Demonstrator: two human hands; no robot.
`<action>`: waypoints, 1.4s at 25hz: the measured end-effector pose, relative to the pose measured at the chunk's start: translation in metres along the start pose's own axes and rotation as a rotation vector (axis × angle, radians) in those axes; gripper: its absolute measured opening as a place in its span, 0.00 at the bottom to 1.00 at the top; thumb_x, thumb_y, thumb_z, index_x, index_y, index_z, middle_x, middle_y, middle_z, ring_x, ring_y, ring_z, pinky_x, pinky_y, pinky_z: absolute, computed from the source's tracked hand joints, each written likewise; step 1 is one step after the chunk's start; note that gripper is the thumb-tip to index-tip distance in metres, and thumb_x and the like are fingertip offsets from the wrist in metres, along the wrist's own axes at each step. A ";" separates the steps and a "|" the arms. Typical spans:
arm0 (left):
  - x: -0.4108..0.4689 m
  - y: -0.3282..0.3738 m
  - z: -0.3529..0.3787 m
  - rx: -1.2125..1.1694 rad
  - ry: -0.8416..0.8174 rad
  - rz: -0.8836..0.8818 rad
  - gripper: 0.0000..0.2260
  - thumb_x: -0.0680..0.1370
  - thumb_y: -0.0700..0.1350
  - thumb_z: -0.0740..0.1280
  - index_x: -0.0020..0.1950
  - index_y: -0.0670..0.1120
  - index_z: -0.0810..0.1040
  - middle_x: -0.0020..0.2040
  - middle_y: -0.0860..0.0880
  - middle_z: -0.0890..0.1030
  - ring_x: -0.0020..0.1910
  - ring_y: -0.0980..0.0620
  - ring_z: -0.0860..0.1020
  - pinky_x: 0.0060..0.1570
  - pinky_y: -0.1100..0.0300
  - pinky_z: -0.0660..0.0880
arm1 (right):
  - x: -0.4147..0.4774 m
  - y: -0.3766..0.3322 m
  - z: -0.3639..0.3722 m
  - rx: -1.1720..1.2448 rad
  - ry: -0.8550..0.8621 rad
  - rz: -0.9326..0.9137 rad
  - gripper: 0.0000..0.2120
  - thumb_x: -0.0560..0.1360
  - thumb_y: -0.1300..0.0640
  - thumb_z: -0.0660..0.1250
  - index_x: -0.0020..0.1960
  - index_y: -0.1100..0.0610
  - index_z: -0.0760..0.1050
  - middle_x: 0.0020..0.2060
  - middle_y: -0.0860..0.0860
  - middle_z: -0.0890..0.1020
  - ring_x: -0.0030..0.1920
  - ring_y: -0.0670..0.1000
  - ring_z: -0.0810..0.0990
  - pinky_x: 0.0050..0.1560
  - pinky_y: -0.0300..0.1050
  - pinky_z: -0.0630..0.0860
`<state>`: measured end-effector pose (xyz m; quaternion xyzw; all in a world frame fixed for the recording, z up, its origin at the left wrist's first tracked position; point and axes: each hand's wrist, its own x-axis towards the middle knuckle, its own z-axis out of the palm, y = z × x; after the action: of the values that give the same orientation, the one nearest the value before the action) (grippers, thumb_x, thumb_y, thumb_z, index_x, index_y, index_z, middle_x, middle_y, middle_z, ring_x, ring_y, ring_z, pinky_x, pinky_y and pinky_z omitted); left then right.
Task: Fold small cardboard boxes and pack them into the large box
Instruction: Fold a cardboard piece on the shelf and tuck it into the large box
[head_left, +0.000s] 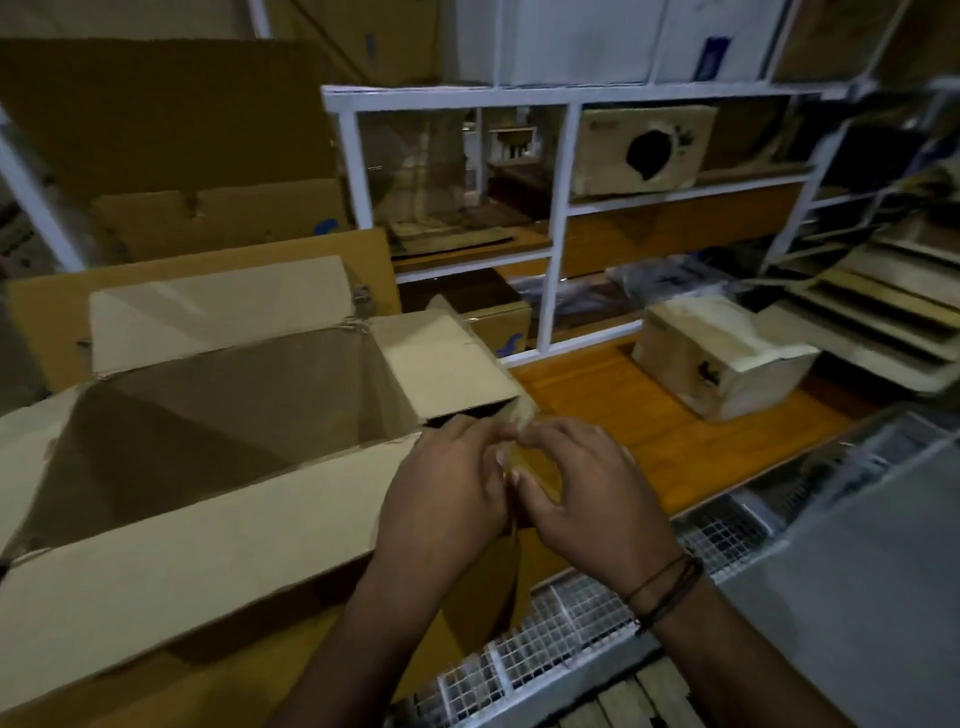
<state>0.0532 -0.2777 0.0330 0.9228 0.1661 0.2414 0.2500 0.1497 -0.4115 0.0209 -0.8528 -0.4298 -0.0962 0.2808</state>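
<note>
Left hand (447, 488) and right hand (582, 493) are both curled round a small cardboard box (535, 480), pinching it between them. It is held in the air over the bench's (649, 431) near edge, just beside the large box (208, 525). The fingers hide most of it, so I can't tell how far it is folded.

Risks:
- The grip is tight and the piece small, so a tab could crease wrong or tear, or the piece could slip onto the wire mesh (545, 623) below.
- The large box's right end flap (441, 358) leans over the opening next to the hands and could snag the drop-in.

Around: a folded small box (722, 358) sits near the bench's far edge, well apart from the hands. A white rack (556, 208) stands behind, with a box with a hole (644, 148) on it. No small boxes are visible inside the large box.
</note>
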 end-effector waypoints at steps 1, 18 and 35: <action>0.004 0.014 0.016 -0.008 -0.003 0.025 0.13 0.81 0.45 0.63 0.62 0.58 0.80 0.59 0.55 0.80 0.57 0.51 0.76 0.55 0.53 0.75 | -0.007 0.020 -0.009 -0.003 0.020 0.023 0.19 0.76 0.43 0.62 0.63 0.49 0.78 0.60 0.48 0.80 0.60 0.53 0.77 0.58 0.55 0.77; 0.085 0.135 0.238 -0.252 -0.249 0.142 0.10 0.83 0.44 0.66 0.57 0.60 0.79 0.59 0.58 0.81 0.58 0.54 0.78 0.49 0.52 0.78 | -0.071 0.263 -0.071 0.047 0.180 0.504 0.34 0.77 0.42 0.64 0.79 0.56 0.64 0.73 0.56 0.72 0.73 0.59 0.70 0.70 0.61 0.71; 0.297 0.105 0.371 -0.296 -0.313 0.025 0.09 0.83 0.46 0.65 0.60 0.57 0.81 0.59 0.58 0.81 0.56 0.56 0.79 0.51 0.54 0.79 | 0.113 0.456 -0.024 -0.073 0.071 0.573 0.32 0.78 0.45 0.67 0.78 0.54 0.64 0.74 0.55 0.69 0.73 0.61 0.66 0.68 0.62 0.70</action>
<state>0.5144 -0.3782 -0.0841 0.9043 0.0765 0.1202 0.4025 0.5796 -0.5641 -0.0946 -0.9451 -0.1574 -0.0583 0.2805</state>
